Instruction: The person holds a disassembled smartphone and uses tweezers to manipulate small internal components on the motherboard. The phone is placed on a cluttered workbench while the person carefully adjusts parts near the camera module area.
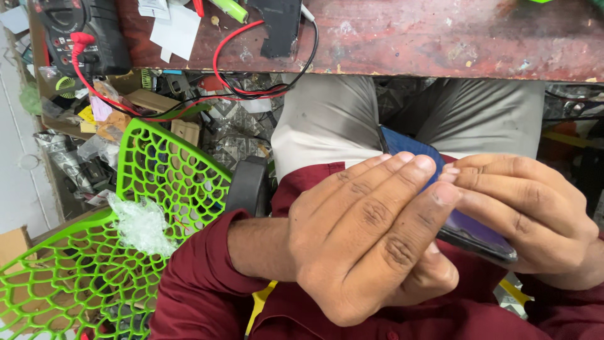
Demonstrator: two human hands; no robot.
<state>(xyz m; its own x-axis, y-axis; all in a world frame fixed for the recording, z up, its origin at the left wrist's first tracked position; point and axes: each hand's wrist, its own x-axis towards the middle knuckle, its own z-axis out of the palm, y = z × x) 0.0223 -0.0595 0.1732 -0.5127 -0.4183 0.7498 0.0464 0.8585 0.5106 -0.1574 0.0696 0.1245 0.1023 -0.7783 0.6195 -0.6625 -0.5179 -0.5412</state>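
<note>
Two hands, L (371,239) & R (522,214), on phone (440,189)

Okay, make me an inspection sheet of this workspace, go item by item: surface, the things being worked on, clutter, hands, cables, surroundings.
Surface: worn reddish-brown bench, scratched and paint-flecked.
Job's things: blue-backed phone with a dark glossy edge, held between both hands over the lap.
Clutter: black multimeter, white paper slips and a black flat piece on the bench; boxes and packets piled lower down at the left.
Grippers: left hand lies across the phone, fingers straight; right hand grips it from the other side.
Cables: red and black test leads run from the multimeter and hang over the bench edge.
Surroundings: green lattice plastic chair with a crumpled clear wrap on it; patterned floor tiles.
</note>
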